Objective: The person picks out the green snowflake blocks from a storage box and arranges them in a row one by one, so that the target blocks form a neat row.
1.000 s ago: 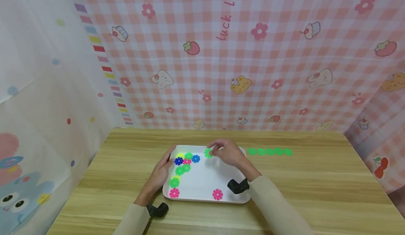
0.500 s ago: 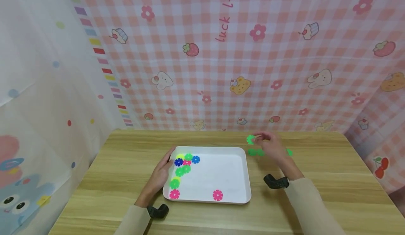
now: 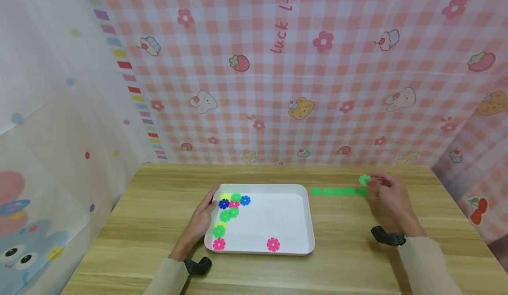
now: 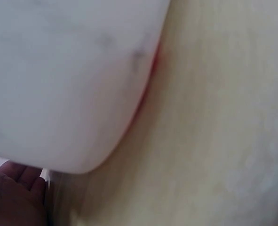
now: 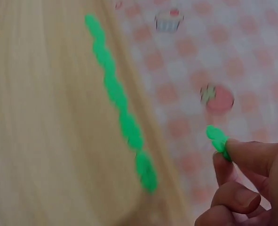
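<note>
Thumb and forefinger of my right hand [image 3: 393, 196] pinch a green snowflake disc [image 3: 364, 180], also visible in the right wrist view as a green disc [image 5: 218, 141]. It is held above the right end of a row of several green snowflake discs [image 3: 339, 192] lying on the table. My left hand [image 3: 199, 219] grips the left side of a white tray [image 3: 278, 215], thumb at the rim. Inside the tray, snowflake discs cluster along the left: green [image 3: 219, 230], dark blue [image 3: 224, 203], blue [image 3: 245, 200], yellow and pink. Another pink snowflake disc [image 3: 273, 244] lies near its front wall.
The wood-grain table [image 3: 357, 259] extends around the tray on all sides. Behind it hangs a pink checked cloth [image 3: 254, 92], and a pale printed cloth [image 3: 79, 132] hangs at the left. Each wrist carries a black camera mount [image 3: 198, 266].
My right hand has taken a green snowflake disc out of the tray's back right area and carried it rightward, past the row, to its right end. The left hand stays at the tray.
</note>
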Available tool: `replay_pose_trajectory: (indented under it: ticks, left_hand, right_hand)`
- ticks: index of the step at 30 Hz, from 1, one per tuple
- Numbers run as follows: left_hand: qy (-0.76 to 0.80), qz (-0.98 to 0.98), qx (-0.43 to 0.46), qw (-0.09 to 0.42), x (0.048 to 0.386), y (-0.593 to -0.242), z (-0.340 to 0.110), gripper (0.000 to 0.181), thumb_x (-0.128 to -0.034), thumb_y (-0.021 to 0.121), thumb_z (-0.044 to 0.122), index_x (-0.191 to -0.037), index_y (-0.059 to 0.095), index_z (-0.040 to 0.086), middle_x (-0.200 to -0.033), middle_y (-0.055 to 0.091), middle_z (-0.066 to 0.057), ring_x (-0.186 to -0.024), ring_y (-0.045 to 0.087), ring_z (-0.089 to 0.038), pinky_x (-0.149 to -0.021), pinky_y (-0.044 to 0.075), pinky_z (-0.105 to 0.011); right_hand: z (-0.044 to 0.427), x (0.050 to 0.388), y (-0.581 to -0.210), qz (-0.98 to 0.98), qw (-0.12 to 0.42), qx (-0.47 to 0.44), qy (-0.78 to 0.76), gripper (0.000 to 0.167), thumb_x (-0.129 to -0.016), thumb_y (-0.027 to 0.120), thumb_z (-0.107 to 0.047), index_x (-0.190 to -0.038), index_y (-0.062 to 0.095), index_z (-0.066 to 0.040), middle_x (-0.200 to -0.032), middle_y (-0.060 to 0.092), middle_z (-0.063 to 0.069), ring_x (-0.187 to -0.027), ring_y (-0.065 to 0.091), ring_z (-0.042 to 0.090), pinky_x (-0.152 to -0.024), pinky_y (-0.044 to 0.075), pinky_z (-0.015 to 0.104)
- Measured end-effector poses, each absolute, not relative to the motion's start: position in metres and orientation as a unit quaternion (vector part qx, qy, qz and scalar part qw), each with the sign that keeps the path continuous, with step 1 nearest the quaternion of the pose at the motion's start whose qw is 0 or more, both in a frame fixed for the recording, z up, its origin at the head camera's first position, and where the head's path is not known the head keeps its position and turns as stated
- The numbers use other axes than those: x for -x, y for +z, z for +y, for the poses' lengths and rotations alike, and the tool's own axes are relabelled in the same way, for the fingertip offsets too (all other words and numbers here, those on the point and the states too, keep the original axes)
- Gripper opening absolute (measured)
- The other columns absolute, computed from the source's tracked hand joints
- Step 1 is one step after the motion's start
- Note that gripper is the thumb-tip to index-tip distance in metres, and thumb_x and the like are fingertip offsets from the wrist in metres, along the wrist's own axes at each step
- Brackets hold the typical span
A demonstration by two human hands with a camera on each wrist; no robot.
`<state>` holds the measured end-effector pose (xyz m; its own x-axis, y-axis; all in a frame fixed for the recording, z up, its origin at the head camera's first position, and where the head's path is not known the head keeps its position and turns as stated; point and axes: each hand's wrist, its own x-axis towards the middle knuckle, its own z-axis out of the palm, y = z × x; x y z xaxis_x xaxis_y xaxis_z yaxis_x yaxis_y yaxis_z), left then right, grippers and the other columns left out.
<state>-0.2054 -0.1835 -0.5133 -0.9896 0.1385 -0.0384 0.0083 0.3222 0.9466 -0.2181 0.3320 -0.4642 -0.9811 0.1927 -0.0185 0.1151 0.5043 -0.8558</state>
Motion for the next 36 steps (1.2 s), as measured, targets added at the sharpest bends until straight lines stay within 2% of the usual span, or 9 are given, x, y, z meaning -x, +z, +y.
replay_pose_trajectory:
  ticks: [3,12,15,21,27,33,36]
  left_hand:
    - [0.58,0.812,-0.048,0.054,0.205,-0.513,-0.184,0.051,-0.1088,0.025,0.018,-0.159,0.022,0.02,-0.166,0.015,-0.004,-0.154,0.007,-0.028,-0.123,0.004,-0.054]
    - [0.585,0.807,-0.052,0.055,0.205,-0.514,-0.185,0.05,-0.109,0.025,0.018,-0.159,0.022,0.02,-0.166,0.014,-0.002,-0.154,0.006,-0.024,-0.124,0.003,-0.05]
    - [0.588,0.805,-0.056,0.056,0.205,-0.512,-0.185,0.05,-0.109,0.025,0.017,-0.159,0.022,0.019,-0.166,0.015,-0.003,-0.154,0.006,-0.024,-0.124,0.003,-0.05]
    - [0.592,0.802,-0.06,0.06,0.204,-0.509,-0.185,0.05,-0.1089,0.026,0.018,-0.159,0.022,0.019,-0.166,0.014,-0.005,-0.154,0.006,-0.024,-0.124,0.003,-0.05]
    - [0.593,0.8,-0.06,0.064,0.205,-0.51,-0.185,0.05,-0.109,0.025,0.018,-0.159,0.021,0.02,-0.167,0.013,-0.003,-0.154,0.005,-0.023,-0.124,0.002,-0.049]
    - [0.593,0.801,-0.055,0.061,0.206,-0.512,-0.185,0.051,-0.1086,0.025,0.017,-0.159,0.022,0.02,-0.166,0.014,-0.005,-0.154,0.006,-0.026,-0.123,0.004,-0.051]
    - [0.593,0.801,-0.052,0.061,0.206,-0.513,-0.185,0.051,-0.1085,0.025,0.017,-0.159,0.022,0.021,-0.166,0.014,-0.004,-0.154,0.007,-0.026,-0.123,0.004,-0.051]
  right_hand:
    - [0.344,0.216,-0.474,-0.861,0.054,0.112,0.493,0.046,-0.1,0.058,-0.038,-0.133,0.059,-0.006,-0.093,0.062,-0.02,-0.083,0.054,0.004,-0.064,0.047,0.02]
    - [0.354,0.217,-0.496,-0.838,0.056,0.187,0.509,0.045,-0.099,0.059,-0.032,-0.133,0.058,-0.001,-0.082,0.055,-0.018,-0.064,0.047,0.002,-0.051,0.043,0.021]
    - [0.353,0.218,-0.499,-0.84,0.059,0.2,0.501,0.043,-0.1,0.058,-0.03,-0.132,0.06,-0.002,-0.081,0.057,-0.018,-0.067,0.049,0.002,-0.053,0.044,0.02]
    - [0.349,0.218,-0.5,-0.853,0.056,0.205,0.476,0.04,-0.1,0.056,-0.029,-0.13,0.062,-0.003,-0.086,0.059,-0.016,-0.084,0.05,0.006,-0.067,0.043,0.018]
    - [0.346,0.22,-0.503,-0.857,0.088,0.199,0.467,0.033,-0.097,0.061,-0.019,-0.123,0.065,0.001,-0.081,0.059,-0.018,-0.074,0.051,-0.004,-0.063,0.043,0.014]
    - [0.343,0.223,-0.508,-0.848,0.116,0.214,0.471,0.028,-0.094,0.064,-0.014,-0.118,0.067,0.002,-0.072,0.055,-0.023,-0.068,0.049,-0.005,-0.058,0.043,0.014]
    - [0.343,0.222,-0.508,-0.849,0.115,0.219,0.466,0.027,-0.095,0.064,-0.014,-0.117,0.067,0.002,-0.074,0.055,-0.021,-0.069,0.049,-0.003,-0.059,0.042,0.014]
